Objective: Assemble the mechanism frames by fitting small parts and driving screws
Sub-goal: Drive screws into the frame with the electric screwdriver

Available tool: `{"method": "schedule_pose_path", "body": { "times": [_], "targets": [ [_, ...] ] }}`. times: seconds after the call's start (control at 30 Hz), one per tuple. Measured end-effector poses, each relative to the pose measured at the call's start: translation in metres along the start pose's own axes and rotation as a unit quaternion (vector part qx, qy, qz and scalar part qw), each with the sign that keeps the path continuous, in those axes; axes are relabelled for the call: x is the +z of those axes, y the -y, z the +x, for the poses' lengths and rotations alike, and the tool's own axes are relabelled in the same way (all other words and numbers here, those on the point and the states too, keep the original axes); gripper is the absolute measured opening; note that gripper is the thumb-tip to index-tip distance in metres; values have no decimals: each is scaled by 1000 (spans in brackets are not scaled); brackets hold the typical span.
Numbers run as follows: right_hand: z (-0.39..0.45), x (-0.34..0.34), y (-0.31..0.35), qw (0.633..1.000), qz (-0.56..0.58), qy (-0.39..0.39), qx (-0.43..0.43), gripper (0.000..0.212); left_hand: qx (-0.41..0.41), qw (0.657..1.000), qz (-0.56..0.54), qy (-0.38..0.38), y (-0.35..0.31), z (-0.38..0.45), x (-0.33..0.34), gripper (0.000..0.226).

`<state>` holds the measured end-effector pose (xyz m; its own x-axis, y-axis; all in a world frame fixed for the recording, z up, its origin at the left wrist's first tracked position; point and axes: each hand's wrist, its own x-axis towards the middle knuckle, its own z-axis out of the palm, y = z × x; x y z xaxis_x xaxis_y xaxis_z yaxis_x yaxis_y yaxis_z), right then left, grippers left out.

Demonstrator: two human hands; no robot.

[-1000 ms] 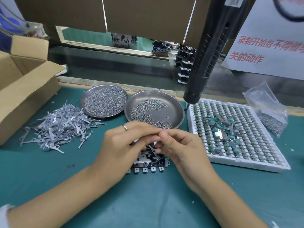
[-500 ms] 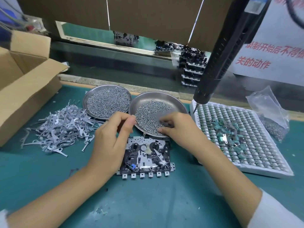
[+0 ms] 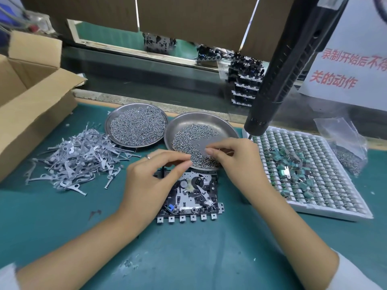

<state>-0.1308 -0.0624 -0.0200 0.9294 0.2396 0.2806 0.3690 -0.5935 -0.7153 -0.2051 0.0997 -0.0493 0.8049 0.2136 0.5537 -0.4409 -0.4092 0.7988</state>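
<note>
A metal mechanism frame (image 3: 194, 197) with black and silver parts lies flat on the green mat. My left hand (image 3: 155, 178) hovers over the frame's far left corner. Its thumb and forefinger tips meet near the rim of the right steel dish (image 3: 201, 118); whether they hold anything is hidden. My right hand (image 3: 234, 162) reaches into that dish, fingers curled and pinching at the loose screws (image 3: 188, 137). A black electric screwdriver (image 3: 278, 76) hangs above the dish's right side, its tip just beyond my right hand.
A second steel dish (image 3: 136, 126) full of screws sits to the left, beside a pile of grey metal levers (image 3: 79, 160). An open cardboard box (image 3: 31, 101) stands far left. At the right are a white tray (image 3: 310, 174) of green parts and a plastic bag (image 3: 345, 147).
Both hands left the frame, where they were fitting a small part. My right hand went into the right dish of screws; my left hand shifted to the frame's far edge.
</note>
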Motion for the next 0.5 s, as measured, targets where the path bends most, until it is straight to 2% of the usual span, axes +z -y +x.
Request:
{"method": "schedule_pose_path", "body": {
  "times": [0.1,0.2,0.33,0.5],
  "targets": [
    [-8,-1,4,992,119,26,29,8,-30,999,-45,-2,0,0,1,17],
    [-21,0,13,950,294,83,69,8,-27,998,-55,-5,0,1,0,14],
    [-32,4,20,917,358,148,93,15,-43,995,-91,-5,-1,3,-1,12],
    [-34,3,22,901,396,143,104,13,-20,996,-84,16,-3,4,0,11]
  ]
}}
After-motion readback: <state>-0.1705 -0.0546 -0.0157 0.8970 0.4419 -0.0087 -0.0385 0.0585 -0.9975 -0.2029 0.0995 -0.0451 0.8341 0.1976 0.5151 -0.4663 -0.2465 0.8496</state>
